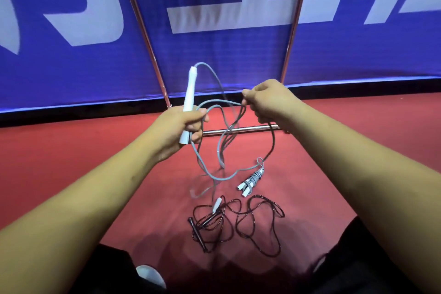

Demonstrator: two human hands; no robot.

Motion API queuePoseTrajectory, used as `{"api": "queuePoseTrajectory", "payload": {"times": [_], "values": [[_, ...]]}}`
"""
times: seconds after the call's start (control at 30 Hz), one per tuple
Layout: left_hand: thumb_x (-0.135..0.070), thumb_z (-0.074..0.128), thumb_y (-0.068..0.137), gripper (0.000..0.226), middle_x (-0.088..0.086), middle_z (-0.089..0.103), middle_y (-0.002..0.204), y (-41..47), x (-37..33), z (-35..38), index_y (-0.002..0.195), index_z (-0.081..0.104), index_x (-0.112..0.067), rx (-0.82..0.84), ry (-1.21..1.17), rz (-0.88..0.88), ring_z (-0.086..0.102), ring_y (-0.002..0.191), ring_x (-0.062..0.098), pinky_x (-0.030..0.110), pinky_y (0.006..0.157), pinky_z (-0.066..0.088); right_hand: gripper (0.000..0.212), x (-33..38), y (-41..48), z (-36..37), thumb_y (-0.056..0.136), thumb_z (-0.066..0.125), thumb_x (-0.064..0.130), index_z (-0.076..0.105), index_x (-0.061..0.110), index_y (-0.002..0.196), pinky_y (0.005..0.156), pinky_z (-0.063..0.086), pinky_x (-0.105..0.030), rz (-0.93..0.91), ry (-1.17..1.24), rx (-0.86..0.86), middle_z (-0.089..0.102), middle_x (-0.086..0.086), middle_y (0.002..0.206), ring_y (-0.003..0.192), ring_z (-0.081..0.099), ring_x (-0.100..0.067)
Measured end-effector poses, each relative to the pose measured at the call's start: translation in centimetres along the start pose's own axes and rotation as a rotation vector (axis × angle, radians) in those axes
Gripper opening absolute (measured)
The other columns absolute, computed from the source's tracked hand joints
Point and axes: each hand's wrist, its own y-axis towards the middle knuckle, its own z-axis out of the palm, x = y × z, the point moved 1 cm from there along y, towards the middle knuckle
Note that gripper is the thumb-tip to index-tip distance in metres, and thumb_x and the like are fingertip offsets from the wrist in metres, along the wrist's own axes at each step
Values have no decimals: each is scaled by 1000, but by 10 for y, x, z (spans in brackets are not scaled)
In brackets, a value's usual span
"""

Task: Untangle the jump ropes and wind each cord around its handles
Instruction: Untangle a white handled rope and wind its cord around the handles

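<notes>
Above the red floor (71, 150), the left hand (181, 126) has its grip clamped round a white handle (188, 100) standing nearly upright, cord end up, while the right hand (269, 100) pinches the grey cord (214, 102), whose loops hang over a wound grey rope (253, 180) and a loose black rope (257, 222).

My left hand (183, 124) grips white handle (188, 100), tip tilted up, grey cord (224, 101) arcing from its top. My right hand (267, 100) pinches gathered cord loops, near left. On red floor (71, 162) below hands: wound grey rope bundle (253, 180) under right hand, loose black rope (238, 222) nearer me. Metal bar (253, 128) lies beyond hands.
</notes>
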Motion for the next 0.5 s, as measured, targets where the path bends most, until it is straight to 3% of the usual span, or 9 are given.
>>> {"api": "queuePoseTrajectory", "payload": {"times": [0.1,0.2,0.27,0.3,0.4,0.47,0.5], "values": [[-12,45,100,23,-7,28,41,-1,-6,-5,80,53,-7,11,-245,-71,35,39,11,21,45,36,31,-7,1,0,99,46,10,50,6,68,45,39,-28,40,-93,-119,48,-12,60,45,43,-21],[-14,46,97,20,-6,28,42,-3,-8,-6,78,52,-8,45,-322,-70,34,41,11,21,47,34,9,-8,-5,6,88,55,12,54,4,90,79,48,-36,-129,-671,-230,56,-13,96,86,53,-33],[-15,49,92,15,-6,28,42,-6,-10,-4,78,51,-9,104,-299,-58,34,42,11,22,48,34,31,-4,-13,19,85,64,13,62,6,115,97,46,-36,-290,-571,-29,61,-11,118,108,58,-27],[-16,50,89,13,-7,28,42,-8,-11,-2,78,50,-9,132,-296,-54,33,42,11,21,47,34,30,-4,-18,27,85,67,12,66,7,114,98,46,-35,-320,-425,110,66,-8,115,106,61,-21],[-16,49,86,12,-7,28,41,-12,-17,0,77,49,-9,155,-319,-58,32,39,9,21,45,34,18,-8,-25,47,87,69,11,67,5,104,75,51,-39,-281,-149,307,64,-9,85,75,58,-19],[-16,49,86,13,-7,28,41,-12,-20,-4,74,50,-9,154,-299,-64,30,38,9,21,45,33,13,-11,-27,49,92,64,13,64,1,99,54,46,-28,-281,-58,342,51,-9,70,60,51,-20],[-16,50,86,15,-7,28,41,-10,-20,-7,73,51,-9,141,-275,-66,31,39,9,21,46,33,14,-10,-28,48,96,59,14,63,0,95,50,43,-23,-294,-39,339,47,-8,64,54,50,-18]]}}
